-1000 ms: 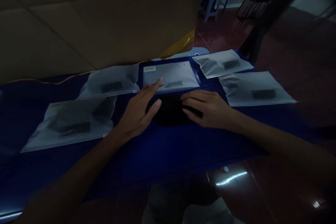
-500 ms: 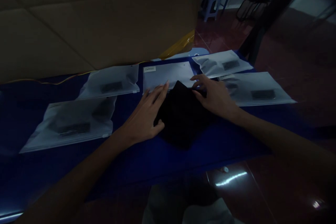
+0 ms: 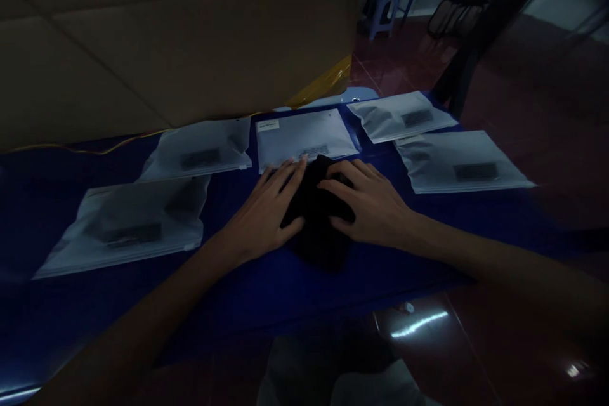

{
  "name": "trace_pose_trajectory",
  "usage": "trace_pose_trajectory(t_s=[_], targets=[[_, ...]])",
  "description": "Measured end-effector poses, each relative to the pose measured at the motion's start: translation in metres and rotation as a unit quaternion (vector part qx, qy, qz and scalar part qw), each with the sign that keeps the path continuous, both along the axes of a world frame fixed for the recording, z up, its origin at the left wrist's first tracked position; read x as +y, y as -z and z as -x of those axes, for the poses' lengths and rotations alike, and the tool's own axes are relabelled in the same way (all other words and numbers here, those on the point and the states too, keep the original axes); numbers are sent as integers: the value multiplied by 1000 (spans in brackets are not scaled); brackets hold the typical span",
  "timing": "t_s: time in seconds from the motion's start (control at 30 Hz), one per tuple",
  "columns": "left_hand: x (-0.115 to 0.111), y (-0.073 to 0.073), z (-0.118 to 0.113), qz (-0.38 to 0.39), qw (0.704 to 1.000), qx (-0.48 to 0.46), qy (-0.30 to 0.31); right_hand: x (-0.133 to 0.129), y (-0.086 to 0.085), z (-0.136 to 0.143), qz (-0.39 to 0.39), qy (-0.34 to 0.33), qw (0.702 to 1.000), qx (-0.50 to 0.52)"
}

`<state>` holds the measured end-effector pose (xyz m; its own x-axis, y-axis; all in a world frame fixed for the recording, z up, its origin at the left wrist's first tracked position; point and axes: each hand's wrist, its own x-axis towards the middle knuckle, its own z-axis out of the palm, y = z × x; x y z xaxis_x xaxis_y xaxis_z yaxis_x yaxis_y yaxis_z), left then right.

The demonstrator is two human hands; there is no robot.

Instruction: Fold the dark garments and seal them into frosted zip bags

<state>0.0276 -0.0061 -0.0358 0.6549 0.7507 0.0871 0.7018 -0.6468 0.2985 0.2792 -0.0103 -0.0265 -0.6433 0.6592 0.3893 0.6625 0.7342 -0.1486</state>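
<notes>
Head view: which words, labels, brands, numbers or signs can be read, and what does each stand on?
None can be read.
Pale label on the middle bag: too small to read.
Dark print on the same bag: too blurred.
Dark patches on the four other bags: too blurred.
Black cloth-like item: no text visible.

Dim light all around you, a bright streak of glare on the glossy floor [image 3: 447, 361], pale bags [image 3: 304, 133] catching a faint sheen, cardboard [image 3: 204, 57] in brown gloom, your black cloth [image 3: 320, 244] sunk into featureless shadow, far right darkened and blurred.
</notes>
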Motion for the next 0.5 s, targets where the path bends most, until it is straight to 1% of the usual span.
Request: trace_pose_trajectory(t_s=[0.07, 0.13, 0.2, 0.27, 0.4, 0.5], targets=[[-1, -3, 0, -5, 1000, 0, -2, 4, 0, -3, 11, -3, 1000, 27], [-1, -6, 1, -16, 1000, 4, -3, 8, -2, -7, 33, 12, 997, 69], [-1, -10, 4, -33, 999, 14, -9, 10, -7, -11, 49, 53, 992, 104], [-1, -15, 7, -53, 998, 38, -21, 12, -13, -15, 58, 101, 986, 119], [0, -22, 16, -94, 989, 109, -30, 20, -25, -25, 87, 169, 977, 93], [3, -27, 23, -118, 980, 155, -39, 29, -28, -35, 101, 201, 974, 38]])
